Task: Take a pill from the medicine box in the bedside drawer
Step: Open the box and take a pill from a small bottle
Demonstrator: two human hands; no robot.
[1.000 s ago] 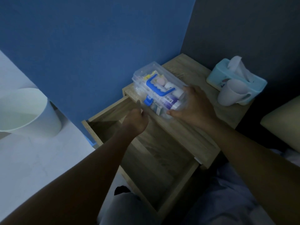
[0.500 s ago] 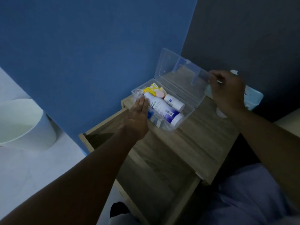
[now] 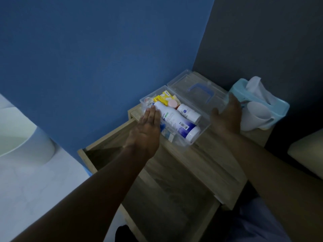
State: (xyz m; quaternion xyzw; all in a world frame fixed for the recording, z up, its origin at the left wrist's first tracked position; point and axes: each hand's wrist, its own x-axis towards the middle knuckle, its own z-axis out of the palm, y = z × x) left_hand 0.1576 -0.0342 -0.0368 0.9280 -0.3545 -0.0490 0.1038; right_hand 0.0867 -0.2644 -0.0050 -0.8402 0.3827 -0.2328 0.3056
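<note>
Clear plastic medicine box (image 3: 201,137) open on wooden bedside cabinet (image 3: 218,165); small white pill bottle (image 3: 189,111) inside, long axis slanting toward lower right. Left hand (image 3: 146,130) flat, empty, nearer; right hand (image 3: 227,116) spread on lid (image 3: 194,88).

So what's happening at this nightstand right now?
A person has a clear medicine box sitting open on the nightstand top, above the pulled-out drawer. The lid lies folded back with the right hand flat at its edge. The left hand rests open against the box's near side, fingertips at a large white bottle. Neither hand has a grip on anything, and no pill is out yet. A tissue box and white cup stand to the right.
</note>
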